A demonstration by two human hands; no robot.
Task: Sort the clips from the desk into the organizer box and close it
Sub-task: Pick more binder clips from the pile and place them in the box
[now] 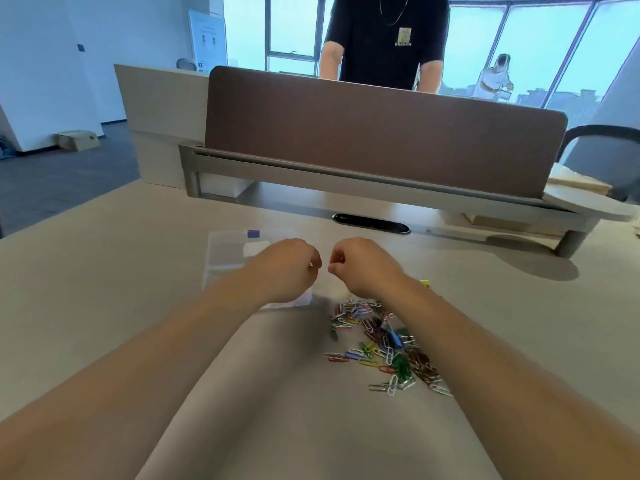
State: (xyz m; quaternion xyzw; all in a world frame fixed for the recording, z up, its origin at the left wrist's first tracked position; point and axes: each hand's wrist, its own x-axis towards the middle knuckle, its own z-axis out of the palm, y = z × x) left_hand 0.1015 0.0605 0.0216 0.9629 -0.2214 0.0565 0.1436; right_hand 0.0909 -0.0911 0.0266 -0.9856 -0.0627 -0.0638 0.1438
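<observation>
A clear plastic organizer box [228, 252] with a small blue latch [253, 233] lies flat on the desk, left of centre. My left hand [287, 271] hovers over the box's right part with its fingers curled in. My right hand [363, 268] is just right of it, also curled, knuckles nearly meeting the left hand's. I see nothing held in either hand. A loose pile of coloured paper clips [384, 344], with a few binder clips among them, lies on the desk below my right wrist. A yellow clip [424, 283] peeks out past my right forearm.
The beige desk [104, 306] ends at a brown divider panel [381, 133] on a grey rail. A black cable grommet [370, 223] sits behind the hands. A person in a dark shirt [384, 36] stands beyond the divider. A grey chair [609, 154] is at far right.
</observation>
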